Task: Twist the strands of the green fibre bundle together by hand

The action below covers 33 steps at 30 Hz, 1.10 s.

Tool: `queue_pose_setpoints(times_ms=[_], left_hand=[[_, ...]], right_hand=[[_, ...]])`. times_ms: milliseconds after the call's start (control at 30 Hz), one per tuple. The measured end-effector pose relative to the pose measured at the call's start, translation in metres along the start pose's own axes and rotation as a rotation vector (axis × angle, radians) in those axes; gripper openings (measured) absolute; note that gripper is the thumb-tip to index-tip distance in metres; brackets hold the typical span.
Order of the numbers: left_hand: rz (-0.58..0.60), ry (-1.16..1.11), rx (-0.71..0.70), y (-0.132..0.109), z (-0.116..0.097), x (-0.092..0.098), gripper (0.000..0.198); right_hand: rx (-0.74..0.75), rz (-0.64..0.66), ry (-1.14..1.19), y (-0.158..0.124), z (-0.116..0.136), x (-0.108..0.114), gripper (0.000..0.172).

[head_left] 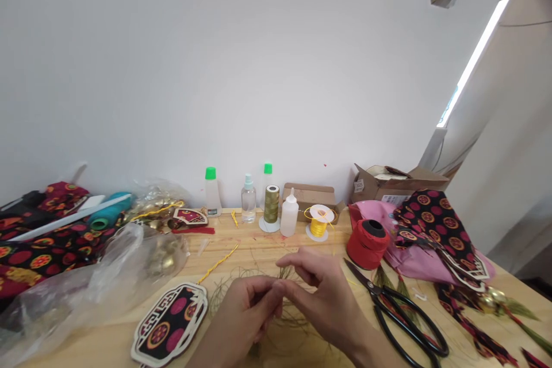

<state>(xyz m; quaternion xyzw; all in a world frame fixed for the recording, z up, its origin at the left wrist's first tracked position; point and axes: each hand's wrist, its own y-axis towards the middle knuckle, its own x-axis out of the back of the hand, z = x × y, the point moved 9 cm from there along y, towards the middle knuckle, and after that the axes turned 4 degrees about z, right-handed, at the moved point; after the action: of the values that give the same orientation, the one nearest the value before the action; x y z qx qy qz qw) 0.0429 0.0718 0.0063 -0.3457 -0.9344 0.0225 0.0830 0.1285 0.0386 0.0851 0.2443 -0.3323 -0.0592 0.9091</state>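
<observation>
My left hand (252, 306) is closed, thumb and fingers pinching a bundle of thin olive-green threads (283, 273) low in the middle of the view. Right against it is my right hand (321, 293), its thumb meeting the left thumb and its curled fingers around the same threads. What lies between the fingertips is partly hidden. Loose curly threads spread over the wooden table (254, 244) around both hands. Left of my left hand lies a framed pendant (170, 322) with dark patterned cloth and a twisted yellow cord (219, 263). Black-handled scissors (399, 310) lie open to the right.
Along the wall stand a green-capped bottle (213, 195), a spray bottle (249, 204), an olive thread spool (271, 205), a squeeze bottle (290, 215) and a yellow cord spool (318, 227). A red thread cone (368, 246), patterned cloth (425, 215) and a cardboard box (379, 187) are right; plastic bags (116, 276) left.
</observation>
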Motion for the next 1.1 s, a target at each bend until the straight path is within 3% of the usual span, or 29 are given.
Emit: queue_pose_setpoints(times_ms=[67,200,300,467,533,633,700,900,1100], left_hand=[[-0.006,0.011,0.002,0.000,0.001,0.001,0.036],[0.008,0.003,0.039,0.001,0.004,-0.001,0.035],[0.007,-0.024,0.056,0.000,0.003,-0.001,0.035],[-0.029,-0.214,0.095,0.000,0.004,0.003,0.030],[-0.048,-0.326,0.076,0.001,0.005,0.006,0.028],[-0.062,-0.480,0.041,0.002,0.003,0.009,0.028],[-0.064,-0.551,0.031,0.002,0.001,0.010,0.029],[0.009,-0.600,0.079,0.000,0.002,0.003,0.028],[0.052,-0.425,0.093,0.000,0.005,-0.004,0.034]], right_hand=[[0.021,0.021,-0.052,-0.001,0.002,-0.004,0.007],[-0.069,-0.012,-0.046,-0.001,-0.008,-0.002,0.013],[-0.147,-0.074,0.076,0.001,-0.018,0.006,0.012],[-0.310,-0.185,0.290,0.000,-0.038,0.021,0.026],[-0.329,-0.100,0.295,0.002,-0.042,0.015,0.032],[-0.256,0.207,0.314,0.002,-0.036,-0.012,0.028],[-0.170,0.342,0.323,0.000,-0.026,-0.026,0.024],[-0.077,0.315,0.367,0.002,-0.014,-0.034,0.034],[-0.214,0.235,0.549,0.003,-0.032,-0.032,0.029]])
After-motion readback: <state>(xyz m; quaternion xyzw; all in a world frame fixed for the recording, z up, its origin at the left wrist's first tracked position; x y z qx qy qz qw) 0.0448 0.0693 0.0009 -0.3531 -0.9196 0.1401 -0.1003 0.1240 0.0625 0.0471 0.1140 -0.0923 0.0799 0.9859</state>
